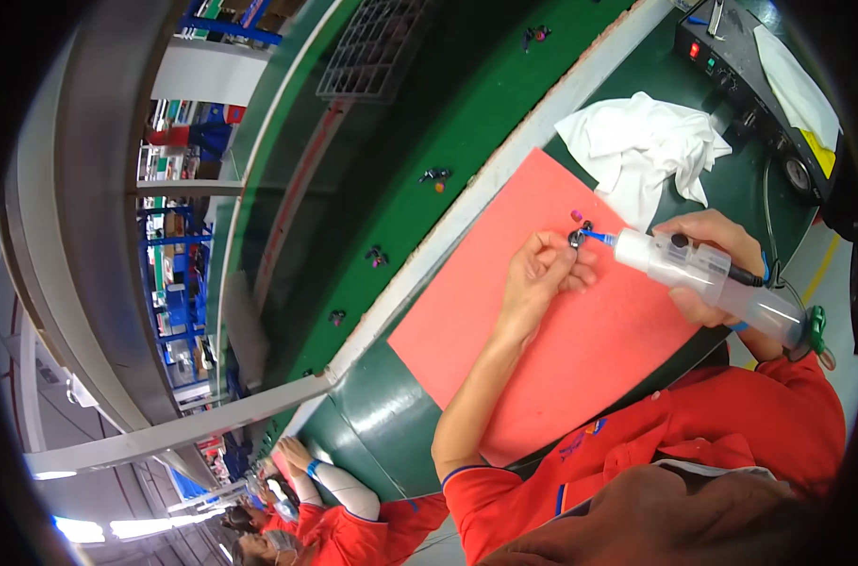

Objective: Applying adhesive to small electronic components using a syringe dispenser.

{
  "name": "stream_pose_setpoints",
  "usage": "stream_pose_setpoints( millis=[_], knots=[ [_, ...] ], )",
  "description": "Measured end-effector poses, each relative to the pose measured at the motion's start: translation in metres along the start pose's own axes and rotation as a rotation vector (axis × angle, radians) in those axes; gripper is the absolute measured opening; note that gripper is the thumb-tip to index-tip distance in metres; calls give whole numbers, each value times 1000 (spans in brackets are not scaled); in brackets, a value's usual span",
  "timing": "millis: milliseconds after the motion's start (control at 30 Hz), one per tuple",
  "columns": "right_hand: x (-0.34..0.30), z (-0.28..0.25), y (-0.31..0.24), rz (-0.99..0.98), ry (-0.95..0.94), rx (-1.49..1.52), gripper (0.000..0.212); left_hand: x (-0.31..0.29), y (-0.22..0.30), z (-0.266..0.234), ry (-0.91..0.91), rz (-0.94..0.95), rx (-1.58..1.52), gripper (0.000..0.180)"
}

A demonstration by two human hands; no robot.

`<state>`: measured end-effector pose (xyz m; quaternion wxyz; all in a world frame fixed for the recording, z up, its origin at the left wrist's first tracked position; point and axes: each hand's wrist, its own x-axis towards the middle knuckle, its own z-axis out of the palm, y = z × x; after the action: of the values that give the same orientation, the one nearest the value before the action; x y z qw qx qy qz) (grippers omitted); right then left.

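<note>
My left hand (542, 269) is closed, its thumb and fingertips pinching a small dark part (576, 240) just above a pink-red mat (504, 292). A blue needle tip reaches that part from a clear and white dispensing syringe (669, 264). My right hand (716, 234) wraps round the syringe's barrel, and a black plug with a cable sits against its side. Beside the part, at its far side, shows a small magenta piece (577, 216). What exactly the dark part is cannot be made out.
A crumpled white cloth (650, 151) lies past the mat. A black control box (749, 104) with a gauge stands at the far right. Small dark parts (435, 176) rest on the green conveyor belt (400, 226), below a wire rack (372, 47). Co-workers (344, 528) sit at lower left.
</note>
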<state>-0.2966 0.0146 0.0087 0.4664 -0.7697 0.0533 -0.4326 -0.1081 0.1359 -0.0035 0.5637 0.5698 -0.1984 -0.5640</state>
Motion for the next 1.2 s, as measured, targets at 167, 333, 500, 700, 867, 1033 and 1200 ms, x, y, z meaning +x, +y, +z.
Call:
stream_pose_setpoints(
  millis=[167,333,500,700,867,1033,1200],
  knots=[
    [2,6,5,-14,-68,-52,41,1,-9,0,-8,10,-32,14],
    [-1,13,4,43,-68,-104,38,-2,-18,-1,-77,45,5,19],
    [1,19,8,56,-36,-110,35,0,-19,1,-100,57,38,18],
    [1,16,8,99,-119,-113,35,1,-17,1,-103,54,75,17],
    [0,16,11,101,-108,-144,35,2,-18,1,-101,66,67,17],
    [-1,16,11,91,-63,-156,33,0,-20,1,-96,85,84,16],
    [0,16,9,138,-61,-143,33,1,-21,0,-95,99,96,17]
  ],
)
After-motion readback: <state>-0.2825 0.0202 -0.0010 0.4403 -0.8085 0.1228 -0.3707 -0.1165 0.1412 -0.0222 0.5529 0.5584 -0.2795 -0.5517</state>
